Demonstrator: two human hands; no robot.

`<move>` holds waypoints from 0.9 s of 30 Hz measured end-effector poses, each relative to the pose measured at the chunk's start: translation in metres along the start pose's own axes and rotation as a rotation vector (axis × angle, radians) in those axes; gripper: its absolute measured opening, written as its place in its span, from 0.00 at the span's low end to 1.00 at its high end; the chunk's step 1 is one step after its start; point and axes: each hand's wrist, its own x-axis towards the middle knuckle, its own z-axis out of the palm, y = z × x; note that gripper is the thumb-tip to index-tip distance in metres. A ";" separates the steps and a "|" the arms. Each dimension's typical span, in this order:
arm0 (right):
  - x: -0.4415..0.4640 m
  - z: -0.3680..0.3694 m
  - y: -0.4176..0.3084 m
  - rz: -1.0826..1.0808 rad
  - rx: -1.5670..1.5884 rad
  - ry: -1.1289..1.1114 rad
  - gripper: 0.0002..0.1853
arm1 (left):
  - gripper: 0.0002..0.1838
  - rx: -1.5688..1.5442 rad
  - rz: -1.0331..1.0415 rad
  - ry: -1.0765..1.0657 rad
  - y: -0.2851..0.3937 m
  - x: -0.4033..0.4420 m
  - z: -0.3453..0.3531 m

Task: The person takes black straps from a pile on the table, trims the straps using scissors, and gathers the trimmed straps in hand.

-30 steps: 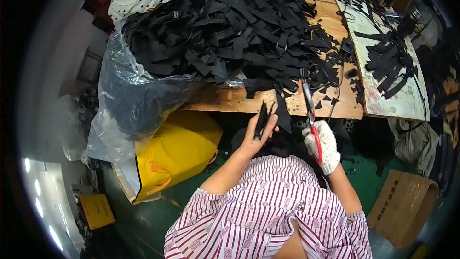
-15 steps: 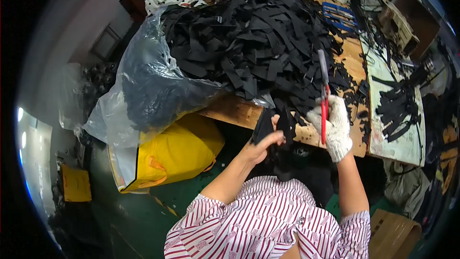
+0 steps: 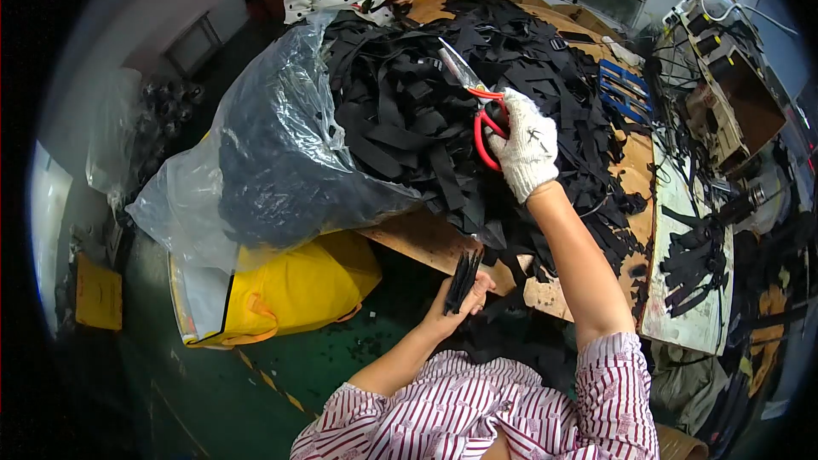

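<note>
Wooden table [image 3: 550, 296] heaped with loose black fabric strips [image 3: 409, 132]. Remotely, I note my right hand [image 3: 527, 138] (white knit glove) over the heap, fingers wrapped round red-handled scissors [image 3: 484, 94]. Bare left hand [image 3: 471, 300] near the table edge, fingers, partly hidden, closed about a tilted stack of black strips [image 3: 463, 277].

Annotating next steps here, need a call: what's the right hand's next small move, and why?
Probably lower the gloved right hand slightly and draw one strip off the black pile: it is already out over the pile holding the red-handled scissors, while the left hand grips a bundle of black strips.
</note>
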 end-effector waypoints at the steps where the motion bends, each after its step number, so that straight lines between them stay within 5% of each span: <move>1: 0.003 -0.001 -0.001 -0.009 -0.038 -0.015 0.30 | 0.15 -0.001 0.000 0.004 0.000 0.002 -0.001; 6: -0.022 -0.019 0.010 0.283 0.063 0.092 0.24 | 0.12 0.136 0.129 0.117 0.004 0.006 -0.003; 8: -0.044 -0.033 0.018 0.439 0.544 0.075 0.19 | 0.11 0.223 0.174 0.128 0.009 0.010 -0.001; 10: -0.073 -0.064 0.011 0.625 0.706 -0.011 0.22 | 0.09 0.301 0.230 0.112 0.017 0.012 0.005; 12: -0.103 -0.081 0.011 0.752 0.716 -0.029 0.23 | 0.12 0.399 0.513 0.112 0.014 0.023 0.016; 13: -0.118 -0.088 0.008 0.768 0.728 -0.023 0.22 | 0.17 0.203 0.400 0.017 0.015 0.026 0.022; 14: -0.130 -0.094 0.007 0.768 0.748 -0.007 0.21 | 0.20 0.689 0.784 -0.060 0.034 0.032 0.026; 16: -0.153 -0.106 0.005 0.787 0.803 0.024 0.20 | 0.23 0.667 0.754 -0.113 0.030 0.036 0.046; 17: -0.157 -0.117 -0.004 0.825 0.848 0.012 0.20 | 0.24 0.839 0.943 -0.111 0.033 0.042 0.051; 27: -0.218 -0.144 0.001 0.979 1.025 0.007 0.18 | 0.19 0.703 0.966 -0.230 0.008 0.048 0.080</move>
